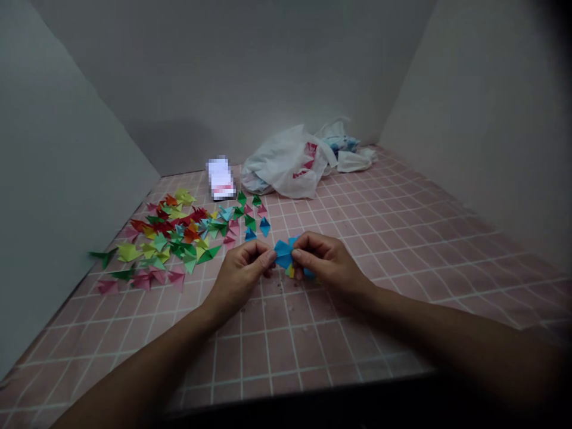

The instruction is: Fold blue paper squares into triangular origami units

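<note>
Between my hands is a folded piece of blue paper (283,254), pinched at both ends above the table. My left hand (248,266) has thumb and fingers closed on its left end. The thumb and index finger of my right hand (328,259) pinch its right end. Beneath and behind my right hand, bits of blue and yellow paper (290,271) show, mostly hidden by the fingers. Just beyond my left hand lie small folded paper pieces, among them a blue one (265,226) and a green one (250,222).
Many colourful folded paper shapes (163,241) are heaped on the left of the pink checked tablecloth (277,345). A lit phone (220,179) leans at the back, beside a white plastic bag (286,161) and crumpled wrapping (355,159). Pale walls (482,131) enclose the table.
</note>
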A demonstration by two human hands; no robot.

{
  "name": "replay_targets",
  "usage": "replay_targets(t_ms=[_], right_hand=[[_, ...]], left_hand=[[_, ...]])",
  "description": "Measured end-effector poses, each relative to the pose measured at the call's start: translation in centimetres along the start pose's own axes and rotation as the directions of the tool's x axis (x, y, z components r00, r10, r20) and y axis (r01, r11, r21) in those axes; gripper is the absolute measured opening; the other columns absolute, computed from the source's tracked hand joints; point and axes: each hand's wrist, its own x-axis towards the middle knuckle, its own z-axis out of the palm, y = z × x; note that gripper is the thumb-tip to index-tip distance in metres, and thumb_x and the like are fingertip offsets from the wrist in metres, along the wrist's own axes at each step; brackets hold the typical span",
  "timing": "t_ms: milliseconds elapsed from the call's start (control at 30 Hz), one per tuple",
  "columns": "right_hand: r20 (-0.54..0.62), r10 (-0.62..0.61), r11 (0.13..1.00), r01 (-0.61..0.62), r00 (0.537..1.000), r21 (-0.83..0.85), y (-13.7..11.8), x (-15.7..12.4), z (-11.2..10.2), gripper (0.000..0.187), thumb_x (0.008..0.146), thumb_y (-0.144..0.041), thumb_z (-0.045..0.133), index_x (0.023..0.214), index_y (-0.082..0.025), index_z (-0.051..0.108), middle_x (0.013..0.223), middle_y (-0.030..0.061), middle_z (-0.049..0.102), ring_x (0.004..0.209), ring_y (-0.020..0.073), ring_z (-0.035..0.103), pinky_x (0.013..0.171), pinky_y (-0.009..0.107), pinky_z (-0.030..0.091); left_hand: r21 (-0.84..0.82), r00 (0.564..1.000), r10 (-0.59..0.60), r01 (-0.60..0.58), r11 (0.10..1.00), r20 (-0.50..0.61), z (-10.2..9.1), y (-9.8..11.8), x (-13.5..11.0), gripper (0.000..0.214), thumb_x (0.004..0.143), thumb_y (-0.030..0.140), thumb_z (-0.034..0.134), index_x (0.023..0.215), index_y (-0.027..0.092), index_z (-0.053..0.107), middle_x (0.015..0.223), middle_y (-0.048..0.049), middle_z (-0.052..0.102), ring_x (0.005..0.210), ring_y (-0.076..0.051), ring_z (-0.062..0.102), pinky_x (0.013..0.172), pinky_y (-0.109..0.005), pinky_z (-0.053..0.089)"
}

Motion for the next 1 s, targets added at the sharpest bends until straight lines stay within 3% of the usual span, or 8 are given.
replay_targets(t_ms=[333,533,633,767,867,1000], right_hand=[[-0.042,-0.025,0.999,0.026,0.999,0.028,0.18,0.01,0.00,0.018,0.088,-0.032,0.069,0.079,-0.018,0.062,0.063,-0.0024,0.062,0.058,0.0115,0.058,0.058,0.026,0.046],[0.069,0.017,0.999,-0.018,0.997,0.026,-0.05,0.01,0.02,0.016,0.086,-0.030,0.069,0.079,-0.018,0.060,0.064,-0.0023,0.063,0.057,0.0106,0.059,0.058,0.025,0.046],[0.137,0.068,0.996,-0.075,0.988,0.042,-0.25,0.12,0.09,0.019,0.084,-0.032,0.072,0.085,-0.018,0.060,0.065,-0.0030,0.063,0.055,0.0106,0.059,0.056,0.024,0.046],[0.101,0.041,0.998,-0.046,0.994,0.044,-0.26,0.09,0.11,0.024,0.084,-0.037,0.074,0.081,-0.018,0.061,0.068,-0.0021,0.063,0.058,0.0102,0.058,0.056,0.023,0.046],[0.093,0.011,0.999,-0.015,0.996,0.045,-0.26,-0.08,0.09,0.026,0.086,-0.037,0.073,0.073,-0.017,0.062,0.065,-0.0013,0.064,0.059,0.0098,0.058,0.056,0.023,0.046],[0.131,0.039,0.985,-0.060,0.991,0.159,-0.45,-0.21,0.13,0.026,0.089,-0.038,0.070,0.076,-0.018,0.060,0.065,-0.0006,0.067,0.057,0.0108,0.061,0.057,0.024,0.049]], left_hand=[[-0.130,0.997,-0.074,0.076,0.989,0.022,0.22,-0.17,0.20,0.017,0.077,0.031,0.075,0.079,0.015,0.068,0.069,0.0012,0.063,0.061,-0.011,0.056,0.062,-0.024,0.045],[-0.130,0.998,-0.007,-0.002,0.991,-0.067,0.29,-0.29,-0.02,0.016,0.080,0.031,0.072,0.080,0.016,0.065,0.072,0.0022,0.063,0.065,-0.011,0.057,0.067,-0.025,0.046],[-0.069,1.000,-0.009,0.007,0.998,-0.028,0.35,-0.06,-0.11,0.016,0.079,0.030,0.072,0.081,0.016,0.064,0.073,0.0013,0.064,0.067,-0.012,0.058,0.067,-0.026,0.046],[0.009,0.998,-0.047,0.047,0.999,0.032,0.61,0.18,-0.31,0.015,0.076,0.028,0.073,0.078,0.016,0.064,0.070,0.0015,0.063,0.064,-0.012,0.057,0.063,-0.026,0.045],[-0.052,0.994,-0.084,0.087,0.995,0.067,0.67,0.26,-0.32,0.017,0.076,0.029,0.073,0.077,0.016,0.063,0.071,0.0013,0.064,0.065,-0.012,0.059,0.063,-0.026,0.046],[-0.179,0.987,-0.088,0.111,0.978,0.134,0.53,0.11,-0.20,0.021,0.078,0.032,0.075,0.079,0.016,0.062,0.070,-0.0002,0.068,0.066,-0.013,0.063,0.066,-0.026,0.050]])
